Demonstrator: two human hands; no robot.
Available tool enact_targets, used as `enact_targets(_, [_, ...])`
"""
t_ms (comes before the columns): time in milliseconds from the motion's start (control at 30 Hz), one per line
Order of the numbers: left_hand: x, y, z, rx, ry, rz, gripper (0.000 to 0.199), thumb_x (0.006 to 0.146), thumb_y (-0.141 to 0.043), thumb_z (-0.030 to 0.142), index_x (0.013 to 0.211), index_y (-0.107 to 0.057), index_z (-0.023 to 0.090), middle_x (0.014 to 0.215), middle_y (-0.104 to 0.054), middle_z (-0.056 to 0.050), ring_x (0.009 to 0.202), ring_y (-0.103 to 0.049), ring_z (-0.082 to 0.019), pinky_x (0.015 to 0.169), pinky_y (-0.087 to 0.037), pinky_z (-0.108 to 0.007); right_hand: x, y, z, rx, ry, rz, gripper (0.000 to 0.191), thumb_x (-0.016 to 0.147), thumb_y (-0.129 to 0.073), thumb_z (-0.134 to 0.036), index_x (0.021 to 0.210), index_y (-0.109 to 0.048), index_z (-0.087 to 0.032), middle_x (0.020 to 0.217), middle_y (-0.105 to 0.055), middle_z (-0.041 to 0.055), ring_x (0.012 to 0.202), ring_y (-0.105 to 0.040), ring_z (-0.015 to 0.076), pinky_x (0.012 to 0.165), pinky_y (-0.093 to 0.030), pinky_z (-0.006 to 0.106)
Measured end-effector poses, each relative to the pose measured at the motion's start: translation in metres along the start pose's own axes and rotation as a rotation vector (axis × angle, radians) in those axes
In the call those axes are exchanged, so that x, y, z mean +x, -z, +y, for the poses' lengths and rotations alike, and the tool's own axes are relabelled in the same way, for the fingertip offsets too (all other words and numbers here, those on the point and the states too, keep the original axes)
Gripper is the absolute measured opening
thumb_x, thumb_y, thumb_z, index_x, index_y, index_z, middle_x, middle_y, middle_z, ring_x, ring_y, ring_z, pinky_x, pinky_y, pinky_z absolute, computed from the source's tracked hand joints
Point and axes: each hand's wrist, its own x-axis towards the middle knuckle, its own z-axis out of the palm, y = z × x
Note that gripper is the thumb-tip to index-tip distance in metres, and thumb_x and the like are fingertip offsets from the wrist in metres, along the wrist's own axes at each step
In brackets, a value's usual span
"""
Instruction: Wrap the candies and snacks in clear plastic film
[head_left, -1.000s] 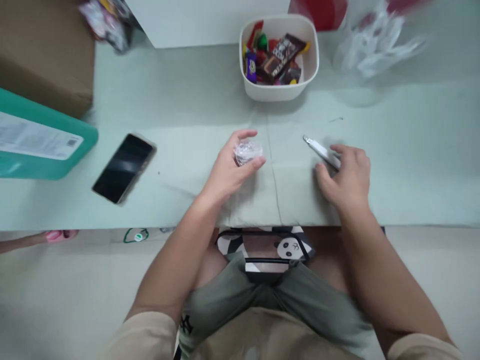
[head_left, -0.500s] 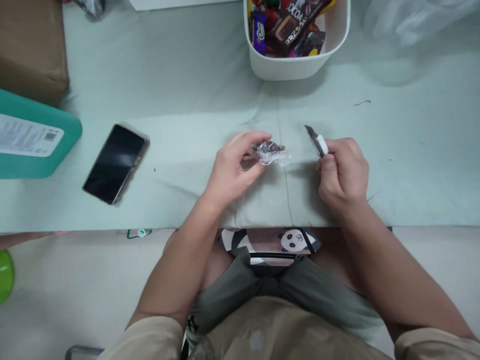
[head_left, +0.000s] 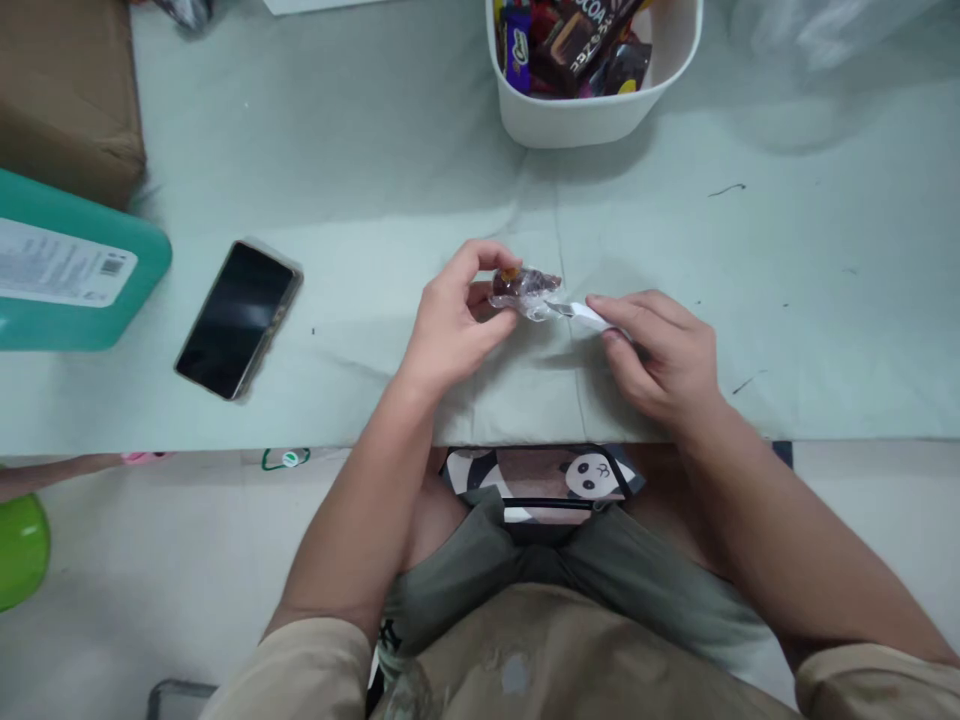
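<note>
Pinching a dark item [head_left: 529, 281] over the tabletop [head_left: 375, 150], the left hand [head_left: 448, 325] had its fingers closed on it, while the right hand [head_left: 670, 350] gripped a knife [head_left: 589, 316] in its fingers, tip at the crumpled clear film [head_left: 534, 310], not yet off, any cut indiscernible.

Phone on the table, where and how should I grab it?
Grip the phone across its middle, by the two long edges, probably straight from above: it lies flat, screen up, on the table, and both long sides look free.
</note>
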Motion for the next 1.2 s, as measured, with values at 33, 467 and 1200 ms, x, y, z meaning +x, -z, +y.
enact_targets(33, [0.002, -0.001, -0.001, -0.027, 0.022, 0.014, 0.036, 0.071, -0.084, 0.018, 0.101, -0.063, 0.023, 0.109, -0.068, -0.001, 0.09, -0.072, -0.015, 0.077, -0.058, -0.026, 0.0, 0.0, 0.0, 0.009, 0.027, 0.01, 0.029, 0.097, -0.054, -0.026, 0.117, -0.076, -0.025, 0.097, -0.074, 0.0067, 0.074, -0.067, 0.0168, 0.065, -0.054, 0.031])
enact_targets(467, [0.007, -0.016, 0.018, -0.553, 0.421, -0.079, 0.02, 0.093, -0.061, 0.028, 0.109, -0.068, 0.018, 0.093, -0.072, -0.001, 0.077, -0.071, -0.012, 0.081, -0.063, -0.027, 0.0, 0.003, -0.003, 0.056, -0.008, 0.04, 0.03, 0.1, -0.052, -0.022, 0.121, -0.073, -0.025, 0.095, -0.074, 0.0068, 0.076, -0.067, 0.017, 0.068, -0.054, 0.031])
enact_targets(1200, [0.008, -0.009, 0.007, -0.372, 0.234, -0.165, 0.038, 0.075, -0.086, 0.052, 0.095, -0.08, 0.02, 0.088, -0.075, -0.001, 0.088, -0.069, -0.013, 0.085, -0.054, -0.026, -0.003, 0.0, 0.004, 0.015, -0.006, -0.04, 0.034, 0.099, -0.054, -0.022, 0.125, -0.075, -0.029, 0.096, -0.073, 0.0052, 0.077, -0.067, 0.0146, 0.068, -0.053, 0.028])
